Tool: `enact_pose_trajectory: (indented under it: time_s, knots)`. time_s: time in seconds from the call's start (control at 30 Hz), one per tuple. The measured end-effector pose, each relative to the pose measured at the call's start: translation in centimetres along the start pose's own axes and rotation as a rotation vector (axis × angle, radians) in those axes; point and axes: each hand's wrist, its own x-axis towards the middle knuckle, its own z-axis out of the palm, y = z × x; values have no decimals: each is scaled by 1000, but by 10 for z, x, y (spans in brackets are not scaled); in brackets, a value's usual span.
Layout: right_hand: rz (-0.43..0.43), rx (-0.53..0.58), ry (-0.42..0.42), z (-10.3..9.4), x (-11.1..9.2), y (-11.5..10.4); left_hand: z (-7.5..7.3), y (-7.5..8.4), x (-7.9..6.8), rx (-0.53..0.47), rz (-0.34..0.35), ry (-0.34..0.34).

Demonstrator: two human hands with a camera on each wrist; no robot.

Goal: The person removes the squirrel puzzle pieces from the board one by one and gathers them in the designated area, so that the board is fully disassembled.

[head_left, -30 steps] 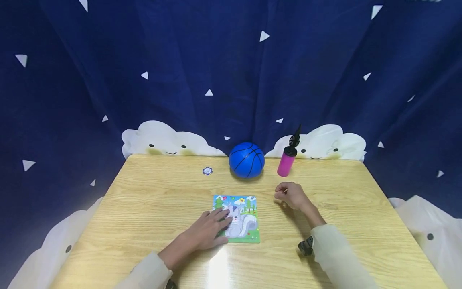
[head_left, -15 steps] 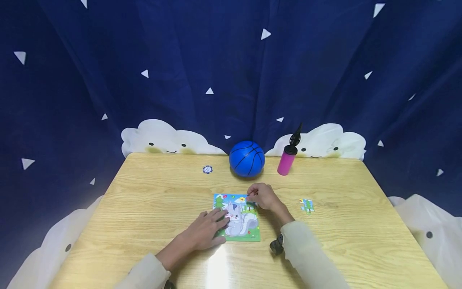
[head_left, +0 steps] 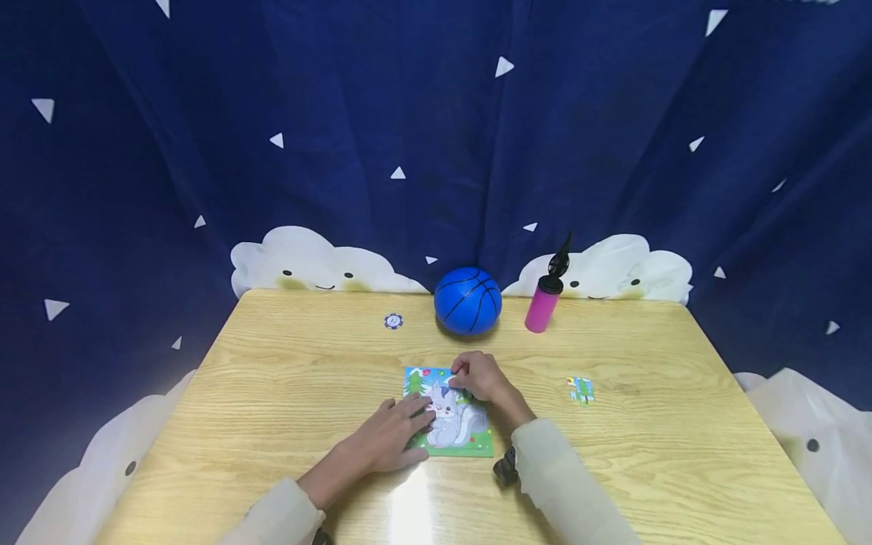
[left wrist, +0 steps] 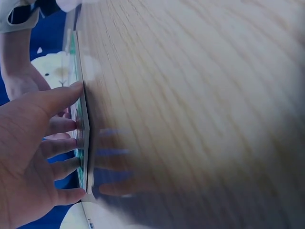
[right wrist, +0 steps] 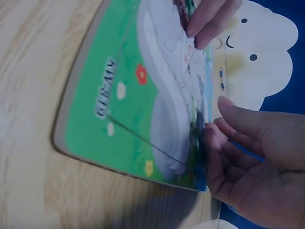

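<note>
A square jigsaw puzzle [head_left: 450, 435] with a grey squirrel on a green and blue ground lies flat on the table. My left hand [head_left: 384, 439] rests on its left side with fingers spread; in the left wrist view the thumb [left wrist: 71, 93] reaches the board's near edge. Over the upper right part of the puzzle, my right hand [head_left: 482, 376] bends its fingers down with the tips close to the picture. In the right wrist view the curled fingers [right wrist: 217, 162] meet the board's far edge, and I cannot tell whether they pinch a piece.
A small cluster of puzzle pieces [head_left: 581, 390] lies to the right. Behind the puzzle are a blue basketball [head_left: 467, 301], a pink hand pump [head_left: 542, 309] with a black top, and a blue and white chip [head_left: 393, 321]. A dark blue curtain [head_left: 341, 151] hangs behind the table.
My right hand has moved left from the table's right side to over the puzzle's upper part, uncovering the piece cluster. My left hand has stayed on the puzzle.
</note>
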Motion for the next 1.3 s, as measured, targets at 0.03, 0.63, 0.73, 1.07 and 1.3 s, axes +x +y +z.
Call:
enact_pose_trajectory:
  time_s: [0.03,0.63,0.73,1.07,1.3]
  knots:
    - [2,-1,-1,1,0,0,0,0,0,2,2,1]
    - [-46,-29,24,3,2,-1,-2,1,0,12,21,18]
    - [-53,-25,24,3,3,0,-2,0,0,20,28,26]
    - [-78,54,12,0,1,3,0,2,2,58,41,36]
    - [-71,62,31,-11,-1,3,1,1,2,84,41,29]
